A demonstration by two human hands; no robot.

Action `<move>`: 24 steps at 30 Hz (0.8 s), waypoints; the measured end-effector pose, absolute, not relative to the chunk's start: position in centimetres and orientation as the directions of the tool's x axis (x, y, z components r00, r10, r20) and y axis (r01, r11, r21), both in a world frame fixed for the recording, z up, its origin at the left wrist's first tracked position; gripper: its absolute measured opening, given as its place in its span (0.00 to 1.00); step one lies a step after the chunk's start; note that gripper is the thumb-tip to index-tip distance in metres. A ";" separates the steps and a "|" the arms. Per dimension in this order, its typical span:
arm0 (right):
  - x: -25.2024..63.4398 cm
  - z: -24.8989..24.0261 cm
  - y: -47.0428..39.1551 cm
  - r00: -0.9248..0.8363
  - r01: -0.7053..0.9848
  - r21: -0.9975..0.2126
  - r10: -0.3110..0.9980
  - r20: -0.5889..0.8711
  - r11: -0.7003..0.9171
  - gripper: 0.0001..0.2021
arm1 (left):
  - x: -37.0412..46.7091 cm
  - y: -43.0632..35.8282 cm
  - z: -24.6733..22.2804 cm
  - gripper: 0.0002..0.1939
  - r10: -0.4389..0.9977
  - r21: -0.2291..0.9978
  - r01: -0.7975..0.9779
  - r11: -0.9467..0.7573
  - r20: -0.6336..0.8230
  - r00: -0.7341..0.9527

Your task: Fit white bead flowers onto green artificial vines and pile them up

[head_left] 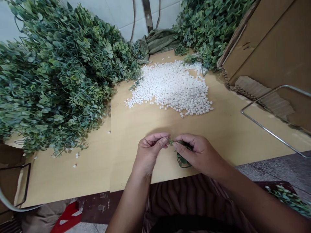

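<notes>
My left hand [153, 149] is closed in a pinch at the tip of a small artificial leaf sprig [182, 159]; whether a small piece sits between its fingers is hidden. My right hand [194, 149] grips the same sprig, its dark green leaves and looped stem showing beneath the fingers. Both hands meet just above the front of the table. Beyond them spreads a heap of small white plastic pieces [170, 87], each bead-like in size.
A large mound of artificial greenery [60, 74] covers the table's [131, 129] left side. More greenery [213, 29] stands at the back right beside a cardboard box [272, 42]. A bent metal wire frame [264, 129] juts over the right edge. A dark green cloth [160, 42] lies against the wall.
</notes>
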State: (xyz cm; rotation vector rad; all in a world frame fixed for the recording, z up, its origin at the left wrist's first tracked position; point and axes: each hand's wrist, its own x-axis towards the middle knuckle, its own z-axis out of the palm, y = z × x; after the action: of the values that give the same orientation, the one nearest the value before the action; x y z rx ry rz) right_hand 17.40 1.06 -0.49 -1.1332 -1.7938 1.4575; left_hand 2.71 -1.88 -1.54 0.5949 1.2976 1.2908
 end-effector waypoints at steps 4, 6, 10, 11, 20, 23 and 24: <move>17.3 -0.6 1.0 -0.492 0.257 -0.965 0.866 -0.088 0.048 0.10 | 2.7 -1.9 -1.6 0.08 0.918 0.892 -0.370 0.260 -0.347 -0.191; 17.2 -0.6 1.0 -0.483 0.255 -0.965 0.873 -0.071 0.063 0.09 | 2.7 -2.0 -1.6 0.08 0.922 0.892 -0.369 0.263 -0.345 -0.177; 17.0 -0.9 1.0 -0.437 0.247 -0.964 0.899 -0.022 0.096 0.09 | 2.6 -1.9 -1.5 0.07 0.927 0.883 -0.390 0.262 -0.343 -0.154; 17.0 -0.9 1.0 -0.423 0.247 -0.964 0.906 -0.013 0.101 0.08 | 2.6 -1.8 -1.5 0.07 0.929 0.880 -0.399 0.258 -0.340 -0.148; 16.7 -0.8 1.0 -0.372 0.268 -0.958 0.928 -0.008 0.099 0.08 | 2.4 -1.8 -1.6 0.09 0.931 0.861 -0.440 0.256 -0.342 -0.128; 16.6 -0.8 1.0 -0.365 0.270 -0.958 0.931 -0.009 0.096 0.08 | 2.5 -1.8 -1.6 0.09 0.930 0.861 -0.439 0.256 -0.344 -0.133; 16.6 -0.8 1.0 -0.365 0.267 -0.959 0.931 -0.010 0.095 0.08 | 2.5 -1.8 -1.6 0.09 0.929 0.863 -0.435 0.257 -0.344 -0.134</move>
State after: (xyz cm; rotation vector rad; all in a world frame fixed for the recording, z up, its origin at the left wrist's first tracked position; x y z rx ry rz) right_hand 16.62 1.00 -0.81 -1.1840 -1.7228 1.2970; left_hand 2.47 -1.85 -1.62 0.5645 1.1658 1.2890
